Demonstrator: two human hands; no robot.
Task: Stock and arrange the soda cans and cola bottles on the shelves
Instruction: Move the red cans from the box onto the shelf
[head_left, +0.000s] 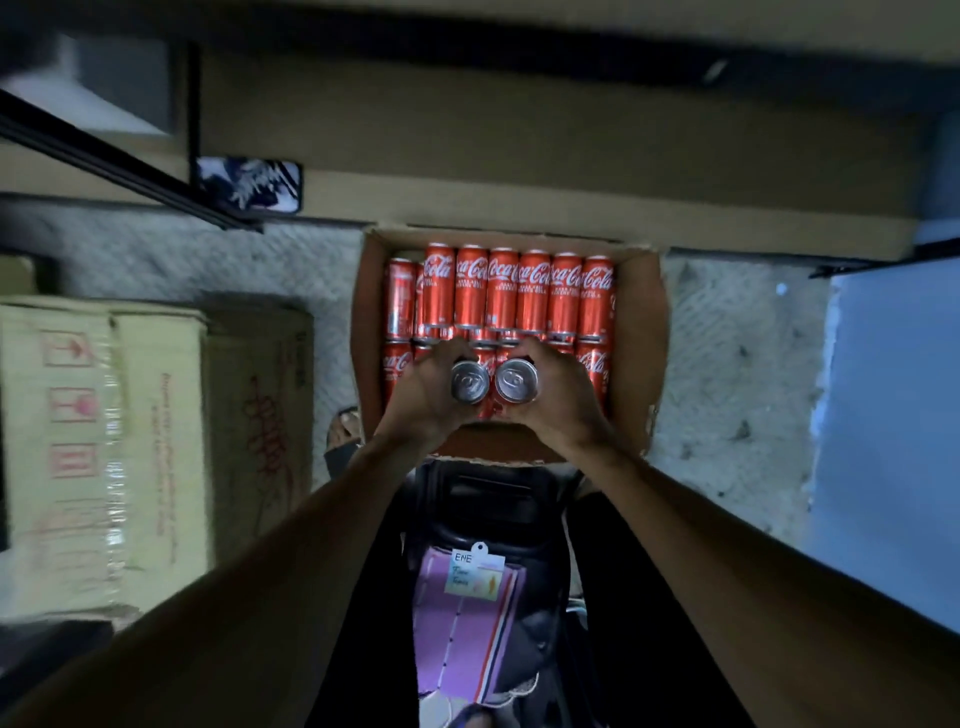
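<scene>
Holding two cans above the open box

Head view: two cans are held just beside each other, round silver tops turned to the camera, long axes pointed at it. The left can (469, 383) is gripped by the left hand (426, 397), the right can (516, 381) by the right hand (560, 397), fingers curled round the red bodies. Beneath them, glossy red cola cans (502, 291) are packed in rows in a brown cardboard box (638, 332), apparently lying lengthwise.

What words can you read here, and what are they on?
"Coca-Cola": on the red cans in the open box.
"ENE": on the white tag; its handwriting below is unreadable.
Small print on the cans: too small.
Red print on the closed carton: too blurred; only wine-glass signs show.
</scene>
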